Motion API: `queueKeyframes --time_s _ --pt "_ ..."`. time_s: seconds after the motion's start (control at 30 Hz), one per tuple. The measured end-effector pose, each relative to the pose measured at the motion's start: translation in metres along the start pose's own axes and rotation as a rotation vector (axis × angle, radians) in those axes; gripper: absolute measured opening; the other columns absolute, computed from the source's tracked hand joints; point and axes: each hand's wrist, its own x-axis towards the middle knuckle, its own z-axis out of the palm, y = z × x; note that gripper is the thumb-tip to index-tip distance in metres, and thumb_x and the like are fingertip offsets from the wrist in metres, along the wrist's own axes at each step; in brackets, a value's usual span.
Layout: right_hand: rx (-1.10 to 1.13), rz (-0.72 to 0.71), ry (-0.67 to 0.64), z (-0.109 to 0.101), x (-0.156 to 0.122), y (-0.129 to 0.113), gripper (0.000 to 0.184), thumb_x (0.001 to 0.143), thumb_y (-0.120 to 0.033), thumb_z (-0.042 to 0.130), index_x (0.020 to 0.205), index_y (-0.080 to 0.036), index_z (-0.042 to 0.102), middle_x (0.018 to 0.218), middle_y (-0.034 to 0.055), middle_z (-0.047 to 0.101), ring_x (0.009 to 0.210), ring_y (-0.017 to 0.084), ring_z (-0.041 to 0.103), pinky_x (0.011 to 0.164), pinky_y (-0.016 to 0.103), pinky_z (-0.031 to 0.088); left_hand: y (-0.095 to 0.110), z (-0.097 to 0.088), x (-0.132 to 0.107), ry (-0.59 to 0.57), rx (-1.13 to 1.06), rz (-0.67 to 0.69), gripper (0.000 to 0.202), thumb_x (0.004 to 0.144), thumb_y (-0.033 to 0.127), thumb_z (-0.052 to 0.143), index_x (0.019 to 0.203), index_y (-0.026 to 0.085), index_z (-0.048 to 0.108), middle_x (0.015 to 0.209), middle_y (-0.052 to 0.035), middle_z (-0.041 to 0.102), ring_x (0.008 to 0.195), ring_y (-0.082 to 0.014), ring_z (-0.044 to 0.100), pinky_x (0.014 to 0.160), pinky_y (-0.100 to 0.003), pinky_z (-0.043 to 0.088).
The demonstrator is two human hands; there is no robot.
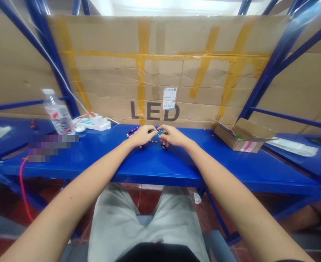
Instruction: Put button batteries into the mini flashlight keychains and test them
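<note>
Over the blue table, my left hand [144, 135] and my right hand [173, 136] meet with fingertips almost touching. Between them they pinch a small shiny green piece [160, 133], too small to name. Fingers hide part of it. Purple shiny pieces [132, 131] lie just behind and left of my left hand. Several tiny metallic bits [154, 141] are on the table below the fingertips. A small black object [164, 147] shows just under my right hand; whether the hand touches it I cannot tell.
An open cardboard box [247, 140] stands at the right. On the left are a water bottle [57, 114], a white power strip [95, 122] and a red cable [22, 182]. A cardboard sheet [108, 80] marked LED closes off the back. Blue metal posts [269, 69] flank it.
</note>
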Motion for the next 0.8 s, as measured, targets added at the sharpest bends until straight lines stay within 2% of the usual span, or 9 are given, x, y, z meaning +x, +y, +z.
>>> queueKeyframes --time_s 0.07,0.17,0.33,0.53,0.63,0.8 --pt "-0.122 -0.055 0.030 -0.0028 -0.0005 -0.0008 0.023 0.094 -0.010 0.052 0.115 -0.016 0.061 0.078 0.0025 0.069 0.057 0.011 0.060 0.050 0.020 0.048 0.0007 -0.0007 0.0007 0.000 -0.011 -0.016 0.032 0.093 0.040 0.050 0.080 0.018 0.068 0.080 -0.0033 0.071 0.078 -0.0195 0.064 0.075 -0.031 0.048" --pt "-0.238 -0.116 -0.007 -0.0051 -0.0003 0.0006 0.025 0.098 -0.012 0.045 0.113 -0.017 0.064 0.088 0.0035 0.070 0.056 0.009 0.057 0.055 0.021 0.046 0.0021 -0.0017 0.0008 0.019 -0.013 -0.027 0.034 0.093 0.040 0.050 0.075 0.018 0.067 0.076 -0.0029 0.070 0.075 -0.0190 0.062 0.073 -0.031 0.047" --pt "-0.232 -0.095 -0.089 -0.0040 -0.0005 0.0021 0.030 0.098 -0.011 0.038 0.115 -0.018 0.062 0.084 0.0009 0.066 0.052 0.009 0.056 0.057 0.022 0.046 0.0017 -0.0014 0.0009 0.037 -0.022 -0.031 0.032 0.092 0.040 0.051 0.076 0.018 0.068 0.077 -0.0029 0.071 0.076 -0.0190 0.062 0.073 -0.031 0.047" --pt "-0.304 -0.042 -0.084 -0.0017 -0.0024 -0.0031 0.019 0.096 -0.009 0.041 0.104 -0.018 0.055 0.073 -0.0026 0.056 0.047 0.009 0.052 0.050 0.022 0.040 0.0020 -0.0008 0.0013 0.056 -0.030 -0.017 0.030 0.092 0.037 0.051 0.078 0.017 0.069 0.078 -0.0038 0.072 0.078 -0.0194 0.064 0.075 -0.031 0.048" --pt "-0.242 -0.058 -0.065 0.0013 -0.0007 -0.0004 0.019 0.095 -0.007 0.041 0.101 -0.019 0.054 0.069 -0.0048 0.049 0.046 0.009 0.048 0.048 0.021 0.038 0.0036 -0.0018 0.0007 0.075 -0.032 -0.016 0.030 0.091 0.036 0.051 0.078 0.017 0.069 0.077 -0.0038 0.072 0.078 -0.0196 0.065 0.076 -0.031 0.049" --pt "-0.004 -0.009 -0.063 0.0045 0.0032 0.0062 0.022 0.101 -0.016 0.036 0.112 -0.019 0.055 0.064 -0.0068 0.044 0.048 0.010 0.047 0.052 0.022 0.044 0.0047 -0.0025 -0.0003 0.068 -0.010 -0.010 0.030 0.092 0.036 0.051 0.078 0.016 0.069 0.078 -0.0037 0.073 0.076 -0.0189 0.063 0.074 -0.030 0.048"
